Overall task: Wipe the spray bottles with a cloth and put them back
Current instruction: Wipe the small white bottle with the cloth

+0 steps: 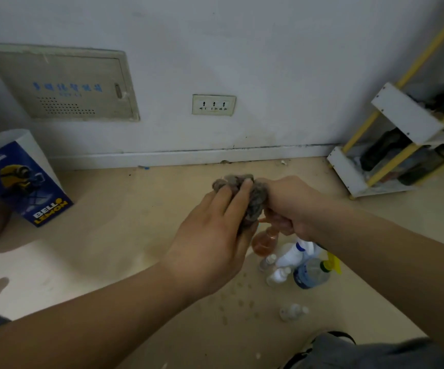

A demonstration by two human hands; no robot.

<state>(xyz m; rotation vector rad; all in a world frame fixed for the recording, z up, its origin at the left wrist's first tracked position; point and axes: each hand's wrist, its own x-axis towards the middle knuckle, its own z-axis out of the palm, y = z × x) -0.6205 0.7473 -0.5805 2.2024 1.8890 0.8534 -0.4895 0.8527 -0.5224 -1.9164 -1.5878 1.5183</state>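
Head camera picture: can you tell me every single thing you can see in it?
grey cloth: one, grey, bunched between both hands
orange bottle: one, clear with orange liquid, under the right hand
white spray bottle: one, white and blue, floor, right of it
blue-label bottle: one, clear, yellow-green trigger, floor beside the white one
small clear bottles: three, clear, floor nearby
paper bag: one, blue and white, floor, left
wall socket: one, cream, wall, middle
wall panel: one, beige, wall, left
shelf rack: one, white with yellow posts, right
left hand: one, grips the cloth
right hand: one, grips the orange bottle's top
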